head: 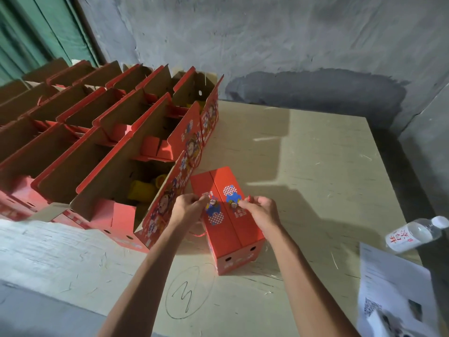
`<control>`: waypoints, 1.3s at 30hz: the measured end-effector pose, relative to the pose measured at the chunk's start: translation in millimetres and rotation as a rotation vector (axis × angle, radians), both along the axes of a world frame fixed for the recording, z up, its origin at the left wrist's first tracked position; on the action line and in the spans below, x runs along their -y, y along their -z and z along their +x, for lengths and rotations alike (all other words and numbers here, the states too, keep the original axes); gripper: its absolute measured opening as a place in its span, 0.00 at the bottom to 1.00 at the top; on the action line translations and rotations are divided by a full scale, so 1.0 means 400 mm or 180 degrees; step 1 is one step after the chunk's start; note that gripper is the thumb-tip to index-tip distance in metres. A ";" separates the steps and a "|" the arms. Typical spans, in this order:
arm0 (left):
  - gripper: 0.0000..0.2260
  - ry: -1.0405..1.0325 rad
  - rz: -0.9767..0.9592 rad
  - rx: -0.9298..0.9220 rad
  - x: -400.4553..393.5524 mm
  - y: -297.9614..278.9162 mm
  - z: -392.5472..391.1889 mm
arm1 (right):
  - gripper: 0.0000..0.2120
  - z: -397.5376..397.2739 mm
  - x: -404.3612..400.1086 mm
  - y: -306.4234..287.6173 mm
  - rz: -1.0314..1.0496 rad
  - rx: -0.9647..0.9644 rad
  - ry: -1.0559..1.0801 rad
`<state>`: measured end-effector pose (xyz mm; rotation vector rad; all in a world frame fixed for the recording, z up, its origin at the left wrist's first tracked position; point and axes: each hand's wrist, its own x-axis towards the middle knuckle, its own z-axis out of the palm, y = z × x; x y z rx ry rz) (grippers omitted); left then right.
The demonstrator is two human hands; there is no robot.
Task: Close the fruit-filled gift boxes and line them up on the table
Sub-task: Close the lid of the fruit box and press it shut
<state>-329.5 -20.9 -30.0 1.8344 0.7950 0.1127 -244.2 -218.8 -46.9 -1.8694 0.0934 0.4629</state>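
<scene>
A red gift box (226, 229) stands on the pale table (303, 178) in front of me, its two top flaps folded shut and meeting along the middle. My left hand (188, 206) pinches the red cord handle at the left flap's hole. On the other flap my right hand (258, 210) pinches the red cord end beside its hole. A loop of cord (198, 235) hangs down the box's left side. To the left stand several open red boxes (116, 152) in rows, flaps upright; yellow fruit (143, 192) shows inside the nearest one.
A water bottle (416, 234) lies at the table's right edge. Printed paper sheets (393, 295) lie at the lower right. A circled "3" (188, 291) is drawn on the table near me. A grey concrete wall runs behind the table.
</scene>
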 end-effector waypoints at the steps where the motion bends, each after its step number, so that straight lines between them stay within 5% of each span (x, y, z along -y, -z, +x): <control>1: 0.13 0.0036 -0.0322 0.0149 0.008 -0.020 0.004 | 0.07 -0.006 -0.009 -0.017 0.0032 0.0109 -0.0097; 4: 0.15 0.0321 -0.0705 0.0612 0.044 -0.079 0.024 | 0.09 -0.049 -0.069 -0.076 0.0281 0.0426 -0.0491; 11: 0.08 0.0606 0.1131 0.1042 0.044 -0.126 0.028 | 0.08 -0.111 -0.151 -0.118 0.0258 0.0700 -0.0851; 19: 0.08 0.0254 0.0839 0.1117 0.017 -0.125 0.009 | 0.14 -0.039 -0.189 -0.209 0.0590 0.0517 -0.0518; 33: 0.47 0.1372 0.1908 0.0475 0.101 -0.089 0.151 | 0.12 0.189 -0.139 -0.364 0.0818 0.0815 -0.0222; 39: 0.64 0.1678 0.1778 0.0477 0.150 -0.131 0.303 | 0.11 0.361 -0.078 -0.442 0.0739 0.0961 -0.0094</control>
